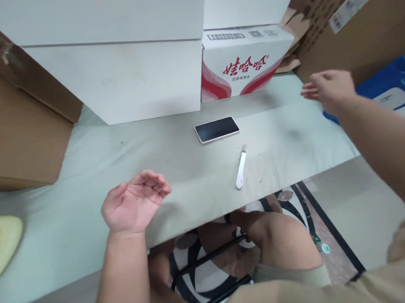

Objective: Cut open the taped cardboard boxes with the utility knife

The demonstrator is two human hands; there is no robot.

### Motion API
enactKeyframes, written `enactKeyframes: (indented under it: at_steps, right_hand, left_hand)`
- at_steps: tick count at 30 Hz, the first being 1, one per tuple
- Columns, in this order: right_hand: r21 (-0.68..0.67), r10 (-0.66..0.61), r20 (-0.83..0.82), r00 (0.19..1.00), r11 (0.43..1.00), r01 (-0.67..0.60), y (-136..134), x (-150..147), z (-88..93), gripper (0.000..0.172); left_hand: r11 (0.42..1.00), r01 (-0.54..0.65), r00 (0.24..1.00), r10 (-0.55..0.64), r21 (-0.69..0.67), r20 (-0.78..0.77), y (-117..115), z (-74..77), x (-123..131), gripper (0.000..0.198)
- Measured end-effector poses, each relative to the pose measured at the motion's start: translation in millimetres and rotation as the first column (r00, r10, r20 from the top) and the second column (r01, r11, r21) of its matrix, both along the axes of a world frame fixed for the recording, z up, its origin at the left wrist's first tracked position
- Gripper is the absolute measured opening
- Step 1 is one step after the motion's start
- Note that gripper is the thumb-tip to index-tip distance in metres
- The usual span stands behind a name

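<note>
My left hand (133, 202) rests palm up on the pale table (87, 177) near its front edge, fingers loosely curled, holding nothing. My right hand (329, 89) is stretched out to the far right above the table, fingers extended and apart, empty, close to a brown cardboard box (353, 28) and a blue object (393, 82). Between the hands lie a phone (216, 129) with a dark screen and a white utility knife (241, 167), both flat on the table and untouched.
Large white boxes (122, 74) and a white carton with red print (245, 62) stand along the back. A brown box (18, 121) sits at left, a pale yellow object (2, 241) at the left edge. My knees and a patterned floor show below the table's edge.
</note>
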State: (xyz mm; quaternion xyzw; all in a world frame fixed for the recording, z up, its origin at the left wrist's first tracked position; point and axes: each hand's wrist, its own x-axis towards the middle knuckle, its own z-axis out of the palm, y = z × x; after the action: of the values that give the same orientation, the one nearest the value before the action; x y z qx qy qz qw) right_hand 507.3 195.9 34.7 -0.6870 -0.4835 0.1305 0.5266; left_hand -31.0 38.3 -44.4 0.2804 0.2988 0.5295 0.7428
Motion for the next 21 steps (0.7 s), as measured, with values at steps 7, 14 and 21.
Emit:
enactKeyframes:
  at_steps: [7, 14, 21]
  right_hand:
    - [-0.356, 0.034, -0.113, 0.993, 0.932, -0.073, -82.1, -83.8, 4.0, 0.015]
    - [-0.418, 0.550, 0.084, 0.831, 0.776, -0.472, -79.0, -245.1, 21.3, 0.012]
    - [-0.286, 0.896, 0.393, 0.207, 0.332, -0.899, -82.2, -497.4, 21.0, 0.027]
  left_hand:
    - [0.999, -0.048, 0.992, 0.048, 0.000, 0.116, -18.9, 13.9, -8.9, 0.038]
    - [0.952, -0.305, 0.931, 0.293, 0.022, 0.219, -41.6, 26.5, -24.7, 0.018]
    - [0.861, -0.508, 0.835, 0.496, -0.010, 0.240, -43.9, 33.0, -49.7, 0.030]
